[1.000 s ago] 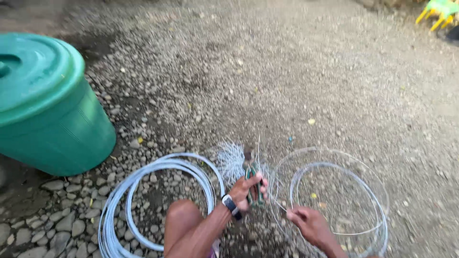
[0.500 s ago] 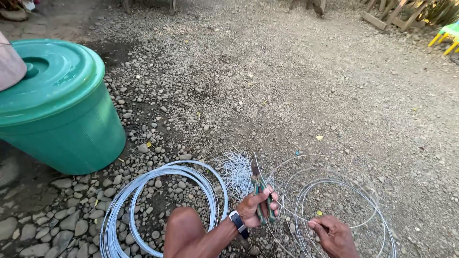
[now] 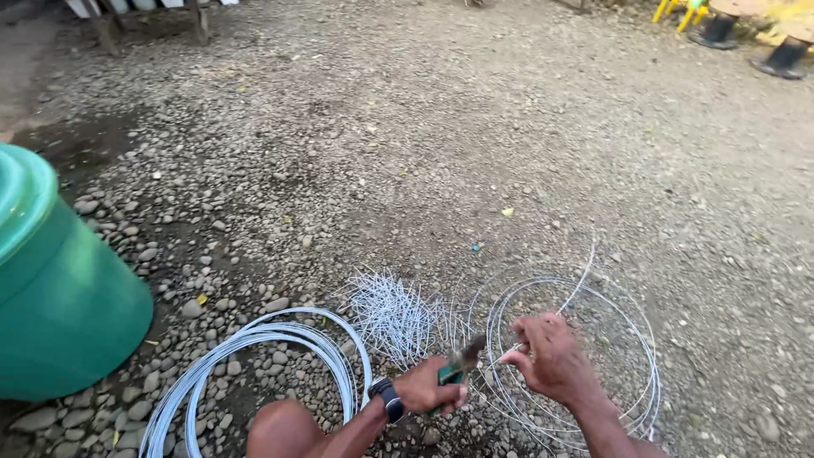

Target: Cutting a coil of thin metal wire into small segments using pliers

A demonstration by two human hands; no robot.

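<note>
Pliers (image 3: 459, 366) (one pair) in left hand (image 3: 429, 387); two wire coils (image 3: 577, 288).

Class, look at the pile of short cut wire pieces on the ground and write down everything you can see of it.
The pile of short wire pieces is a loose heap of thin, pale grey, metallic-looking lengths, roughly alike in length, mostly straight and fanned out in crossing directions. It lies on the gravel ground, between the large wire coil and the thinner wire coil, just beyond the left hand, which grips green-handled pliers. No hand touches it. Whether it touches either coil is unclear.
</note>
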